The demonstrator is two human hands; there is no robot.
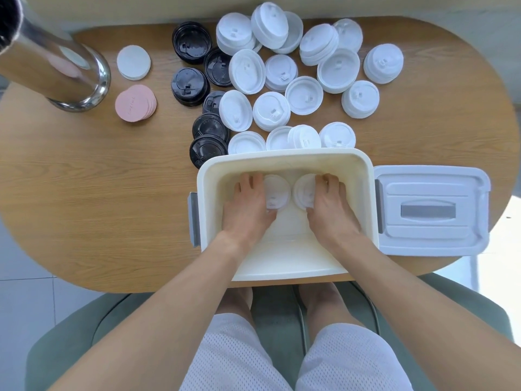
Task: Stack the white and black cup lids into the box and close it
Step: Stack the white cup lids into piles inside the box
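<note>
Both hands are inside the open storage box [284,162]. The left hand [248,206] has its grip curled round a white lid stack [276,193]; the right hand [328,206] has its grip curled round a second white lid stack [304,191]. The stacks lie side by side, almost touching, toward the far wall of the box.

Remaining white lids [282,77] and black lids [194,66] lie on the wooden table [84,193] just beyond the box. The black lids are nearer the left hand. The box cover [428,211] rests just right of the box, nearer the right hand.
</note>
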